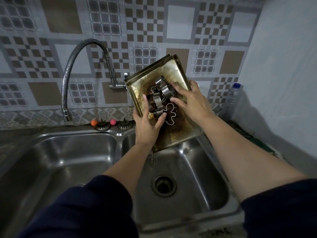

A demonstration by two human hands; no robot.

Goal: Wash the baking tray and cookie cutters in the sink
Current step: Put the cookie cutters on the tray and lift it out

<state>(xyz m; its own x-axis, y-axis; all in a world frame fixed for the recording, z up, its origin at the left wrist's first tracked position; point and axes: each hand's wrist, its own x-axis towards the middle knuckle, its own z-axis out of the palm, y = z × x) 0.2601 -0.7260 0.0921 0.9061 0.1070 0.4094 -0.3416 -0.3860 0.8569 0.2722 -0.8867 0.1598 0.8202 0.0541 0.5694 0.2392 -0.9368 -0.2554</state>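
A stained metal baking tray (184, 125) is tilted over the right basin of the sink (202, 170), its far end leaning on the wall. Water trickles off its lower corner. Several metal cookie cutters (160, 96) lie on it, one a gingerbread-man outline (169, 115). My left hand (148, 127) grips the tray's left edge, thumb on the cutters. My right hand (191, 100) holds the tray's right edge, fingers spread over the cutters. More trays seem stacked behind it.
A flexible steel faucet (68, 86) arcs over the left basin (68, 160), no water running from it. Two sink strainers (103, 126) and small orange and pink balls sit on the back ledge. A clear plastic bottle (235, 98) stands at right. The drain (163, 185) is open.
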